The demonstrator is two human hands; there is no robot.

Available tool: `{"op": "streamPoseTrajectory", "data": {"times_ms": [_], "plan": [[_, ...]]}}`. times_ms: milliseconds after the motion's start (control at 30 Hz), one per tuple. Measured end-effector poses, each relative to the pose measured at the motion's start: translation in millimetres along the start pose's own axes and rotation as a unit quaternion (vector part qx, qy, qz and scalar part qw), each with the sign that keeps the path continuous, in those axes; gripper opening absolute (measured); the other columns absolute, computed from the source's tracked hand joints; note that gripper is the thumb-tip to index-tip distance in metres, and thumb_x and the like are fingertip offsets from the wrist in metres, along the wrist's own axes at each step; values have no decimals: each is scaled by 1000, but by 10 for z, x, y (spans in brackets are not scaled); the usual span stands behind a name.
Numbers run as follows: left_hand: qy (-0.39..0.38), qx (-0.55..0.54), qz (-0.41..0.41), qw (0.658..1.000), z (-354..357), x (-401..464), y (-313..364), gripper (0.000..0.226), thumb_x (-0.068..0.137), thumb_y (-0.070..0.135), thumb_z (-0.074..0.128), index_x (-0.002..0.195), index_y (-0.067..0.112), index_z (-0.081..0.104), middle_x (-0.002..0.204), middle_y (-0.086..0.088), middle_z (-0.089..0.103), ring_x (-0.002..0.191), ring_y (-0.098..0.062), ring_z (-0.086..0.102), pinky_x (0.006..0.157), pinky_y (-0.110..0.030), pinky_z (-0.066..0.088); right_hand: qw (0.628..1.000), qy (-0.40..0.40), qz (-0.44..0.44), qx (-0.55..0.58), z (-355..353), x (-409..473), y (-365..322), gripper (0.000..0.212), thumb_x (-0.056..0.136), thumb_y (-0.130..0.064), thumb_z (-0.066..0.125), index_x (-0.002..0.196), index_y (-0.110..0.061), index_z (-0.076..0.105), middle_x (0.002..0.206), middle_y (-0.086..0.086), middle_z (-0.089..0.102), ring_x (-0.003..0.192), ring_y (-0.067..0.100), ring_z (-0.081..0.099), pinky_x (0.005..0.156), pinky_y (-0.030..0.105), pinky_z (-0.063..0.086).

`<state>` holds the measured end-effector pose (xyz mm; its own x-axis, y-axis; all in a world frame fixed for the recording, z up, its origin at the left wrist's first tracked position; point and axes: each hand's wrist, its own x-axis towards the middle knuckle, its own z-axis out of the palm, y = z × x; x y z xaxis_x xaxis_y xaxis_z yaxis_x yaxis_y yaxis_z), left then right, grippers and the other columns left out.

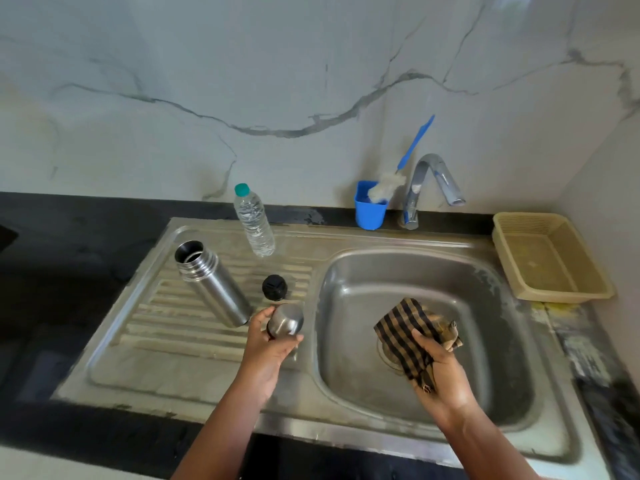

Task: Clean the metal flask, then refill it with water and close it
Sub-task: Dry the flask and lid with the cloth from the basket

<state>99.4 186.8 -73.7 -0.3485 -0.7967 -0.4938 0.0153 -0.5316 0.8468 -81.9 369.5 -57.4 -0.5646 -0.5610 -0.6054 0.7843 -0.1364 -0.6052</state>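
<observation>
The metal flask [213, 284] stands open and uncapped on the ribbed drainboard [166, 327]. Its black stopper [274, 287] sits on the drainboard just to its right. My left hand [268, 348] grips the flask's steel cup lid [285, 320] above the drainboard's right edge. Over the sink basin [485, 306], my right hand [440, 368] holds a brown-and-black checked cloth [408, 337]. A clear plastic water bottle [254, 221] with a teal cap stands behind the flask.
A blue cup [370, 211] holding a blue-handled bottle brush [401, 168] stands at the back beside the chrome tap [429, 181]. A beige plastic basket [547, 258] sits on the black counter [69, 244] at right. A marble wall rises behind.
</observation>
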Motion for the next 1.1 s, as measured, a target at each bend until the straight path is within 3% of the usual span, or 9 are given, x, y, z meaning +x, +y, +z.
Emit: {"op": "streamPoseTrajectory", "data": {"times_ms": [100, 200, 333, 433, 567, 767, 967, 1033, 1100], "plan": [[42, 23, 7, 999, -113, 146, -48, 79, 68, -14, 81, 127, 23, 43, 118, -11, 57, 105, -29, 65, 97, -44, 53, 1000, -9, 11, -23, 48, -61, 163, 37, 90, -8, 59, 128, -10, 61, 119, 12, 70, 106, 24, 69, 89, 36, 50], [49, 32, 18, 998, -163, 264, -91, 72, 71, 0, 85, 125, 24, 44, 119, -12, 58, 101, -26, 66, 97, -41, 53, 999, -18, 12, -25, 71, -136, 255, 33, 93, -6, 55, 125, -10, 62, 118, 12, 71, 105, 24, 70, 82, 33, 59], [87, 203, 119, 968, -268, 386, -134, 62, 61, 32, 94, 111, 24, 59, 115, -11, 55, 98, -22, 62, 82, -31, 53, 999, -23, 9, -22, 83, -183, 300, 34, 93, -6, 54, 126, -10, 62, 117, 11, 71, 106, 23, 70, 80, 29, 60], [98, 276, 156, 943, -392, 475, -211, 68, 52, 60, 87, 105, 23, 64, 104, -11, 59, 90, -25, 63, 79, -36, 56, 999, -14, -2, -38, 80, -168, 344, 35, 92, -6, 55, 126, -10, 62, 119, 12, 70, 109, 25, 68, 93, 37, 56], [120, 353, 194, 907, -511, 538, -270, 61, 67, 46, 85, 117, 18, 64, 114, -4, 52, 105, -25, 53, 94, -43, 50, 998, -9, -26, -53, 67, -140, 410, 36, 91, -9, 57, 127, -8, 62, 122, 14, 68, 115, 32, 65, 111, 47, 40], [131, 416, 190, 880, -584, 631, -334, 71, 69, 41, 87, 128, 12, 61, 125, -12, 50, 116, -33, 48, 99, -48, 48, 999, -3, -17, -46, 60, -147, 447, 38, 91, -13, 58, 129, -11, 62, 123, 14, 68, 115, 31, 64, 112, 47, 37], [136, 393, 190, 890, -640, 607, -356, 72, 69, 33, 89, 129, 10, 59, 121, -14, 49, 116, -37, 49, 97, -47, 47, 997, 22, -17, -79, 97, -204, 411, 31, 91, -14, 59, 122, -15, 65, 114, 11, 72, 102, 27, 71, 86, 41, 50], [168, 402, 203, 877, -606, 501, -332, 81, 64, 32, 92, 133, 11, 55, 123, -16, 48, 114, -37, 45, 93, -47, 43, 996, 21, -15, -85, 98, -221, 393, 31, 92, -15, 58, 122, -14, 65, 113, 11, 72, 100, 26, 71, 82, 40, 50], [207, 426, 259, 842, -535, 329, -338, 80, 62, 32, 93, 131, 13, 57, 120, -14, 47, 109, -31, 42, 91, -48, 40, 996, 18, -13, -84, 107, -242, 376, 29, 93, -14, 57, 121, -12, 65, 112, 11, 73, 97, 25, 72, 79, 38, 49]]}}
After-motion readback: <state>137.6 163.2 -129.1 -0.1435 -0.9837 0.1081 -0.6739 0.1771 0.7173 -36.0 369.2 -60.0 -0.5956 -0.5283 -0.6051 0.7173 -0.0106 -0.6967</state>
